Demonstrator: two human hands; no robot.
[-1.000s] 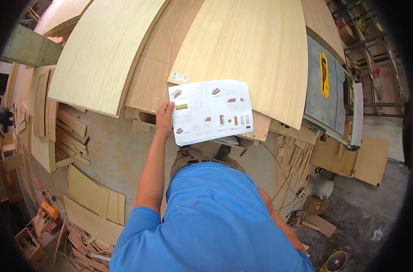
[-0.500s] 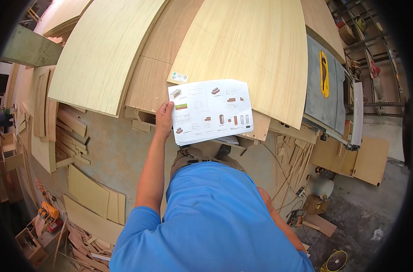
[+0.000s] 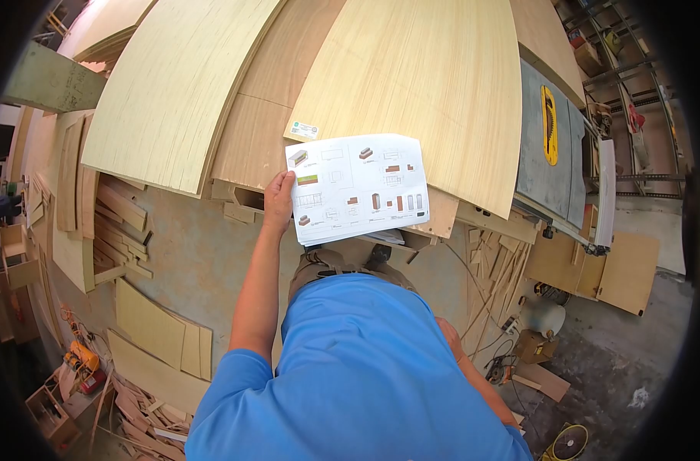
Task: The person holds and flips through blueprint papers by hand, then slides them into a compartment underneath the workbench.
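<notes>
My left hand [image 3: 278, 201] grips the left edge of a white sheet of printed drawings [image 3: 359, 190], its thumb on top of the page. Small coloured furniture pictures and line plans cover the paper. Its upper part overlaps the near end of a pale plywood sheet [image 3: 419, 84], which bears a small label [image 3: 304, 129]. My right hand [image 3: 447, 336] hangs low beside my blue shirt [image 3: 358, 369]; the shirt hides most of it, so its fingers do not show clearly.
Another large plywood sheet [image 3: 185, 84] lies to the left. On the right is a table saw [image 3: 548, 146] with a yellow blade insert. Wood offcuts [image 3: 488, 280] and cables [image 3: 500, 367] lie on the floor at right. More offcuts [image 3: 123, 227] fill a space at left.
</notes>
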